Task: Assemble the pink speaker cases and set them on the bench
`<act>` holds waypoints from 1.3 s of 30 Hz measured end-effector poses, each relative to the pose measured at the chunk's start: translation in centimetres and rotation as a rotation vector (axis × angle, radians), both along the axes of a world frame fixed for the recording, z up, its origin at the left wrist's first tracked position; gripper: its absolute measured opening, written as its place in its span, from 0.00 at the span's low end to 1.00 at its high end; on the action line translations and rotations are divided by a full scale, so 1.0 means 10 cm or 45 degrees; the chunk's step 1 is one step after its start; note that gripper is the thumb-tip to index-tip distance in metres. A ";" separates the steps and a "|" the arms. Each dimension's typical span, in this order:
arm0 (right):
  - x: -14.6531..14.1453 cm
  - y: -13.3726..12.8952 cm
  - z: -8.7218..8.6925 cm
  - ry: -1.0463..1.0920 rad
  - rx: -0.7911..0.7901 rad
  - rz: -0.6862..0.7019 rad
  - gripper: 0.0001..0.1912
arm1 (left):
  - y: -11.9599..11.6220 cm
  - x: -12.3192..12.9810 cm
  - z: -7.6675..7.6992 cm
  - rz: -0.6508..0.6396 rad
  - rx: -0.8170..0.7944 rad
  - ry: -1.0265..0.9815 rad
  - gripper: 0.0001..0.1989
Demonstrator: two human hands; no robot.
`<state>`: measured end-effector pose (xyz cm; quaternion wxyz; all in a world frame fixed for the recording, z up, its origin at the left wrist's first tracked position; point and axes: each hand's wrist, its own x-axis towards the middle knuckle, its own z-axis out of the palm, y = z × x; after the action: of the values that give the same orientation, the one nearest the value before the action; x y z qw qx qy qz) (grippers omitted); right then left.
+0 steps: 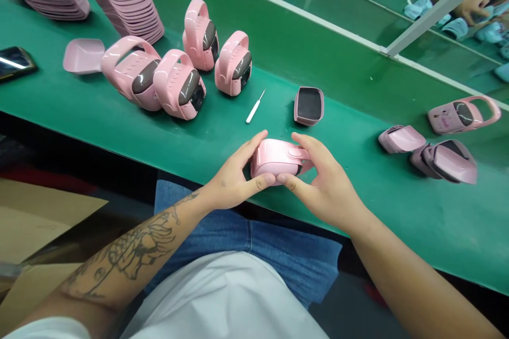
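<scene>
- Two hands on one pink unit (274,151): left hand (234,180) wraps the plain end, right hand (323,183) wraps the handle end. Both gripping, fingers curled round the far side, thumbs (260,183) on the near side, tips almost meeting.
- Unit sits at the near edge of the green worktop (437,217), straight in front of the torso. Can't tell if it's resting on the surface or slightly lifted.
- Weight: probably light, looks like a hollow moulded shell. One hand should carry it; two give better control.
- Stiffness: reads as rigid plastic, thin-walled. Expect little give under the thumbs.
- Surface: glossy highlights, so likely a bit slippery. Rounded sides won't help.
- Fragile bits: dark part (299,170) by the right thumb looks like the scratch risk. Shell should take normal squeeze.
- Where to hold: broad body sides best, ends next. Handle (303,153) is fine for carrying, but I'd judge it poor for steadying the body.
- Axis: long axis runs left to right across the person's front, close to level in view.
- Pointing: handle end to the right, plain end to the left. Unit is lying over, not standing like the pink one (233,66) beyond the screwdriver (255,107).
</scene>
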<state>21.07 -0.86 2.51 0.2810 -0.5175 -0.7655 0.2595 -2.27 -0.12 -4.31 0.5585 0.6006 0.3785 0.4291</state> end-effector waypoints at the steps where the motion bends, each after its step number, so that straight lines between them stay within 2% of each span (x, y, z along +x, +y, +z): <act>1: 0.00 0.00 -0.04 0.026 0.019 -0.034 0.39 | 0.01 0.01 -0.02 0.013 -0.043 -0.087 0.48; 3: -0.02 -0.03 -0.14 0.128 0.022 -0.116 0.45 | 0.05 0.04 -0.04 0.122 -0.144 -0.316 0.42; 5: -0.08 -0.09 -0.23 0.279 -0.032 -0.190 0.51 | 0.10 0.10 -0.03 0.309 -0.275 -0.567 0.31; 7: -0.19 -0.19 -0.30 0.371 -0.082 -0.243 0.54 | 0.14 0.16 0.05 0.479 -0.427 -0.786 0.21; 9: -0.33 -0.29 -0.35 0.381 -0.062 -0.289 0.53 | 0.15 0.22 0.17 0.570 -0.587 -0.958 0.19; 13: -0.62 -0.42 -0.38 0.376 0.130 -0.406 0.48 | 0.07 0.29 0.40 0.594 -0.894 -1.158 0.21; 16: -0.75 -0.45 -0.37 0.387 0.346 -0.424 0.42 | 0.01 0.31 0.43 0.474 -0.987 -1.165 0.22; 18: -0.76 -0.46 -0.36 0.410 0.475 -0.378 0.39 | 0.02 0.29 0.38 0.445 -0.850 -1.107 0.20; 20: -0.72 -0.48 -0.37 0.410 0.523 -0.304 0.39 | 0.07 0.25 0.31 0.497 -0.579 -0.988 0.20; 23: -0.60 -0.52 -0.42 0.365 0.466 -0.192 0.41 | 0.13 0.15 0.20 0.509 -0.226 -0.697 0.28; 25: -0.54 -0.56 -0.47 0.334 0.426 -0.135 0.42 | 0.14 0.08 0.14 0.450 -0.041 -0.463 0.35; 28: -0.50 -0.60 -0.53 0.292 0.365 -0.085 0.44 | 0.10 0.02 0.09 0.446 0.197 -0.184 0.40; 30: -0.52 -0.61 -0.56 0.290 0.319 -0.099 0.45 | 0.06 0.04 0.07 0.511 0.269 -0.109 0.42; 33: -0.55 -0.60 -0.58 0.322 0.318 -0.160 0.46 | 0.00 0.11 0.05 0.585 0.279 -0.133 0.42; 36: -0.60 -0.60 -0.58 0.364 0.355 -0.221 0.42 | -0.04 0.20 0.04 0.611 0.238 -0.187 0.43; 39: -0.69 -0.63 -0.57 0.419 0.407 -0.294 0.39 | -0.05 0.28 0.07 0.738 0.261 -0.236 0.43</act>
<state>14.17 -7.17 -3.22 0.5079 -0.5013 -0.6764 0.1823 0.49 -0.62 -3.65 0.3816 0.4791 0.4361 0.6593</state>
